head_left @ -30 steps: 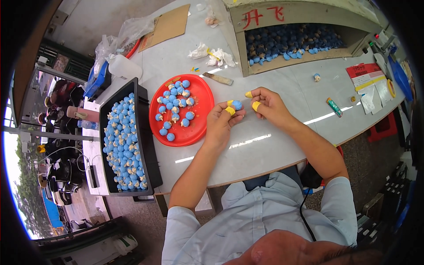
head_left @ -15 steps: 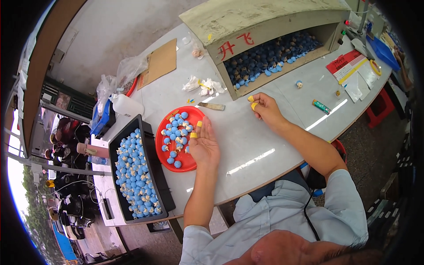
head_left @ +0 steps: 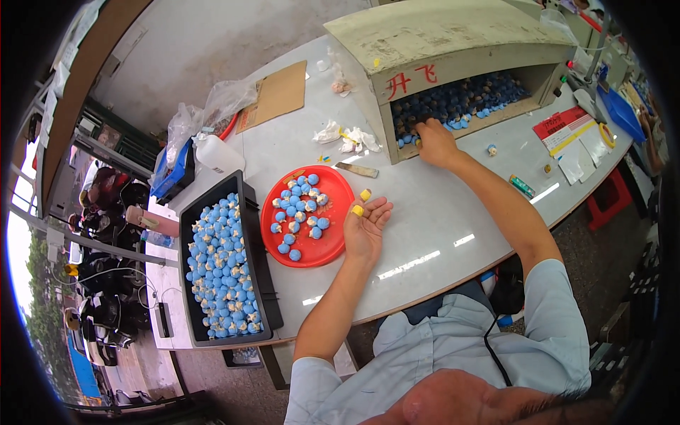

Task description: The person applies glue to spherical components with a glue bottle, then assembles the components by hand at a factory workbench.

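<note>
"Head camera showed it all from above. Where was the right hand?"

"It was in the mouth of the big box, where lots of blue balls lay in a heap. The fingertips were tucked in there, so I couldn't tell if they had a ball or not."

"And the left hand?"

"Palm up, right by the edge of the red plate. The fingers were loose and a bit curled, with nothing in them that I could see."

"Why the yellow covers on its tips?"

"Maybe to keep the skin safe, or to help it grip."

"Why was the plate just there?"

"It was near the left hand, so I think it was easy to reach. Its rim probably stopped the small balls from rolling off."

"And the black bin?"

"Just left of the plate. Its tall sides likely kept the big pile in."

"Any more?"

"One ball sat alone on the table, in front of the box. I couldn't tell why. A flat tool lay past the plate, maybe to be out of the way."
</note>
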`<state>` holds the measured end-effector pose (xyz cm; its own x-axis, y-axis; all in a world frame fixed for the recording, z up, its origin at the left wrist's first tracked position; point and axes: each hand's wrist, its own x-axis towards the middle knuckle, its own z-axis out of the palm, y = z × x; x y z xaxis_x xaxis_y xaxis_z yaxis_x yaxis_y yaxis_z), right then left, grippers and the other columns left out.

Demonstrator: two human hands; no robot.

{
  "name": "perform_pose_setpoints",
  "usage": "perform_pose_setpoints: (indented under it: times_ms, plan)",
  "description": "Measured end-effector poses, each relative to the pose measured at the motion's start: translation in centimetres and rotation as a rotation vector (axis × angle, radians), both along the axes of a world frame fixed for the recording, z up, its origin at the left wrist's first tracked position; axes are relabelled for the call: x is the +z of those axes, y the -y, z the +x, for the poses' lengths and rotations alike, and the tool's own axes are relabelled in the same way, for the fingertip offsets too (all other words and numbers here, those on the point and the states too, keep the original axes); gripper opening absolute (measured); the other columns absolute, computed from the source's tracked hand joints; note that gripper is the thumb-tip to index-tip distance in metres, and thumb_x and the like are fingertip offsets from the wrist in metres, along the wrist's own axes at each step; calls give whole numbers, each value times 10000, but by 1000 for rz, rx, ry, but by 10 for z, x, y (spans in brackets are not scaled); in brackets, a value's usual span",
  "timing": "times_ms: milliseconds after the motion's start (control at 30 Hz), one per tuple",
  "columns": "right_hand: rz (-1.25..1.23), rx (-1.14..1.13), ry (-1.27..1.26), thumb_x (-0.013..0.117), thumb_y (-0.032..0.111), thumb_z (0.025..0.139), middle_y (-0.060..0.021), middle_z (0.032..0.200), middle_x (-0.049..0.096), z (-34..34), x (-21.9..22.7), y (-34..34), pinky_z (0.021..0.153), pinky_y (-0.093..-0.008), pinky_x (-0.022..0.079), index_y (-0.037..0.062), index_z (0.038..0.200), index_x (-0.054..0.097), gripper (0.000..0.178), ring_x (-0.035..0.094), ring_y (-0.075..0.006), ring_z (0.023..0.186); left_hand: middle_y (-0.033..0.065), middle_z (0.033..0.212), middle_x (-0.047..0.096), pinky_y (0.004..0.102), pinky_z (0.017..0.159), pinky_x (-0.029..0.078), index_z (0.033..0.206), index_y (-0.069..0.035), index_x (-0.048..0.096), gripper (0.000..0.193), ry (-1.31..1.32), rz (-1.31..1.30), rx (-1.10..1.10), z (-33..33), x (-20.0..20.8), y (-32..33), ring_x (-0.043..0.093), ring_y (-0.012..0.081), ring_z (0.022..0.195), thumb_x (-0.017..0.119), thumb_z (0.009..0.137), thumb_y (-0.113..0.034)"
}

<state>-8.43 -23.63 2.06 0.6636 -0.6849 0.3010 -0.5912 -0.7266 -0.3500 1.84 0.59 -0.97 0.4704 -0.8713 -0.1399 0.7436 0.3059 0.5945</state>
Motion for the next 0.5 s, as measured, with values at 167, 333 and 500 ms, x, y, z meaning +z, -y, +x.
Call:
perform_pose_setpoints:
  times_ms: [167,333,500]
  plan:
    - [-11,28,-6,596,20,744,-149,1027,559,-4,4,-4,870,-413,464,33,1042,605,299,528,-323,1050,170,1014,639,314,802,552,1213,-19,472,337,16,18,-17,-1,-1,-1,657,261,928,415,971,-247]
    - [-22,26,106,595,11,721,-134,1004,566,-2,-7,-3,849,-413,467,50,1056,586,337,534,-315,1051,165,1009,639,313,784,555,1225,-23,472,343,51,55,-42,-1,-2,0,658,257,918,407,969,-241]
    - [37,22,139,589,-14,728,-151,1067,534,-3,-4,-6,851,-426,468,29,1055,575,330,540,-337,1026,160,999,636,310,765,557,1233,-23,474,347,67,82,-45,-2,-5,1,659,251,894,407,968,-236]
